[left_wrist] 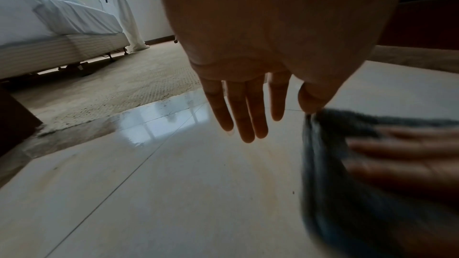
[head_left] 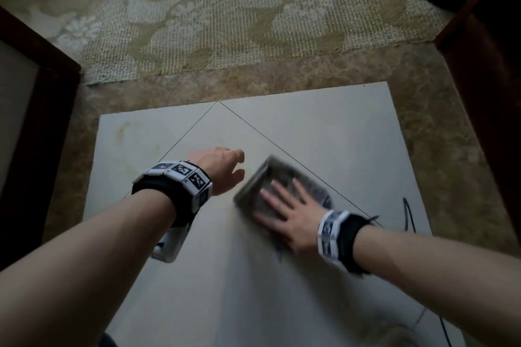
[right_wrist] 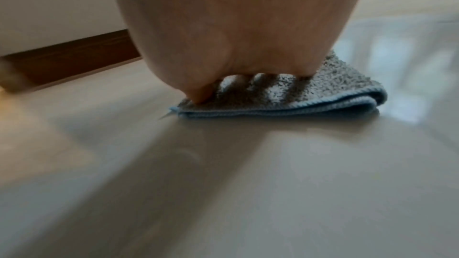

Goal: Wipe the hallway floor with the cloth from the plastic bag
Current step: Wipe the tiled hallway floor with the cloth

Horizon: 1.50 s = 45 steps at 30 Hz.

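— Where's the cloth [head_left: 277,187]?
— Folded flat on the pale floor tiles [head_left: 324,127], under the right hand [head_left: 293,215], whose straight, spread fingers press it down.
— And the left hand [head_left: 218,167]?
— Just left of the cloth, fingers relaxed, holding nothing.

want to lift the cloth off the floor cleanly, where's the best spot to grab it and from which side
Probably the doubled folded edge of the cloth, coming from above: it lies flat on the floor tile, and the right hand covers its near part, leaving that rim exposed.
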Each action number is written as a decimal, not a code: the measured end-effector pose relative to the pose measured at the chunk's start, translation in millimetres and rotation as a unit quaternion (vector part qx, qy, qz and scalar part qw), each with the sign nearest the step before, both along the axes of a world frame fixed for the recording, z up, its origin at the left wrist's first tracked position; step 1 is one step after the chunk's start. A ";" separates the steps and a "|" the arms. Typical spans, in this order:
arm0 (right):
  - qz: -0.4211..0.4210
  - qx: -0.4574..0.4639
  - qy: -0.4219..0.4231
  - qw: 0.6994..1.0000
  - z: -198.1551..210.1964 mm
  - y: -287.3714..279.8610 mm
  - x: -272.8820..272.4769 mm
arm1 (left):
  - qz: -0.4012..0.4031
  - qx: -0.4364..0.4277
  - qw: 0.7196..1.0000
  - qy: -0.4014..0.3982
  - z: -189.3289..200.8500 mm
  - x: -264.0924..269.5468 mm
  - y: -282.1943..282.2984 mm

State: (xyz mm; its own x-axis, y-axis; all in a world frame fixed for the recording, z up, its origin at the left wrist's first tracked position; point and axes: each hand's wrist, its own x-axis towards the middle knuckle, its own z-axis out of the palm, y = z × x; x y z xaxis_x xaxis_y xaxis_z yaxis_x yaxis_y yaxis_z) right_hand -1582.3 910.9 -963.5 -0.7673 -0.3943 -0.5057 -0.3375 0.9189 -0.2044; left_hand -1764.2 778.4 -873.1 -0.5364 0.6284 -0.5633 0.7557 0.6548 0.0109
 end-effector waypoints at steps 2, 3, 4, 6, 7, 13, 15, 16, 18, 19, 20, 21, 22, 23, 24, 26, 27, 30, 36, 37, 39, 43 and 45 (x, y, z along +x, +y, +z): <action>0.069 -0.021 0.016 0.997 -4.8 -18.0 28.2 | -0.002 -0.001 1.000 -0.003 0.0 0.5 -1.5; 0.103 -0.030 0.028 0.994 -7.8 -22.1 38.3 | -0.001 0.000 1.000 -0.001 -0.3 -0.4 -2.5; 0.136 -0.042 0.040 0.989 -9.5 -22.5 43.7 | 0.001 0.000 1.000 0.001 -0.1 -1.2 -3.7; 0.185 -0.061 0.056 0.979 -10.6 -8.8 39.8 | 0.007 0.002 1.000 0.002 -0.1 -3.9 -4.9; 0.192 -0.059 0.056 0.978 -12.5 3.0 32.5 | 0.011 0.004 1.000 0.001 -0.1 -5.4 -5.4; -0.061 0.028 0.022 0.998 -2.2 99.1 -13.3 | 0.034 0.007 0.999 0.006 3.8 -11.4 -7.9; -0.159 0.068 0.029 0.984 0.9 128.0 -30.9 | 0.062 0.016 0.998 -0.009 3.9 -14.6 -1.4; -0.210 0.073 0.010 0.975 4.6 137.5 -42.0 | 0.079 0.028 0.996 -0.016 4.2 -16.5 3.6; -0.299 0.056 -0.016 0.952 7.8 145.3 -63.3 | 0.108 0.052 0.993 -0.019 4.0 -19.8 13.8; -0.327 0.048 -0.026 0.943 5.6 146.3 -71.9 | 0.116 0.059 0.991 -0.017 2.2 -20.9 19.7; -0.348 0.042 -0.032 0.936 3.9 143.4 -79.2 | 0.119 0.060 0.991 -0.016 0.9 -21.6 23.1; -0.360 0.037 -0.033 0.932 2.5 137.4 -84.9 | 0.116 0.054 0.992 -0.017 0.0 -22.2 25.2; -0.364 0.032 -0.030 0.930 1.5 130.9 -89.1 | 0.115 0.044 0.992 -0.019 -0.7 -22.9 27.9; -0.356 0.031 -0.024 0.934 1.2 123.8 -91.8 | 0.114 0.035 0.993 -0.020 -1.6 -22.9 30.0; -0.336 0.032 -0.014 0.941 0.8 118.7 -93.7 | 0.114 0.030 0.993 -0.018 -2.2 -23.8 33.5; -0.249 0.030 0.004 0.968 -0.1 104.7 -94.8 | 0.108 0.028 0.994 -0.012 -2.3 -25.0 39.7; -0.192 0.026 0.006 0.981 1.1 95.5 -94.4 | 0.104 0.028 0.994 -0.010 -2.9 -24.9 41.7; -0.081 0.022 -0.007 0.996 4.4 79.0 -99.1 | 0.089 0.031 0.996 0.001 -6.1 -22.5 47.5; -0.325 0.049 -0.007 0.945 4.6 174.2 -116.3 | 0.089 0.012 0.996 -0.011 -17.9 -21.4 51.0; -0.374 0.055 -0.022 0.925 4.4 192.5 -112.3 | 0.088 0.012 0.996 -0.013 -18.5 -21.9 48.9; -0.456 0.062 -0.037 0.887 1.9 211.3 -102.9 | 0.083 0.014 0.996 -0.015 -18.8 -22.9 43.6; -0.541 0.077 -0.022 0.837 -3.1 189.3 -118.9 | 0.106 0.007 0.994 -0.024 -16.1 -23.1 35.8; -0.532 0.072 -0.028 0.843 1.4 166.6 -129.5 | 0.106 0.007 0.994 -0.027 -14.6 -20.9 31.7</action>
State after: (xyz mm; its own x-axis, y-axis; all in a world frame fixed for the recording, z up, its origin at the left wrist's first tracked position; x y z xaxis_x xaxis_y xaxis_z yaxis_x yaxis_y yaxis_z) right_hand -1711.8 1077.4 -962.1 -0.6213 0.5707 -0.5369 0.6997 0.7125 -0.0523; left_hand -1785.0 810.0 -887.8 -0.6266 0.5129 -0.5867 0.5991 0.7986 0.0583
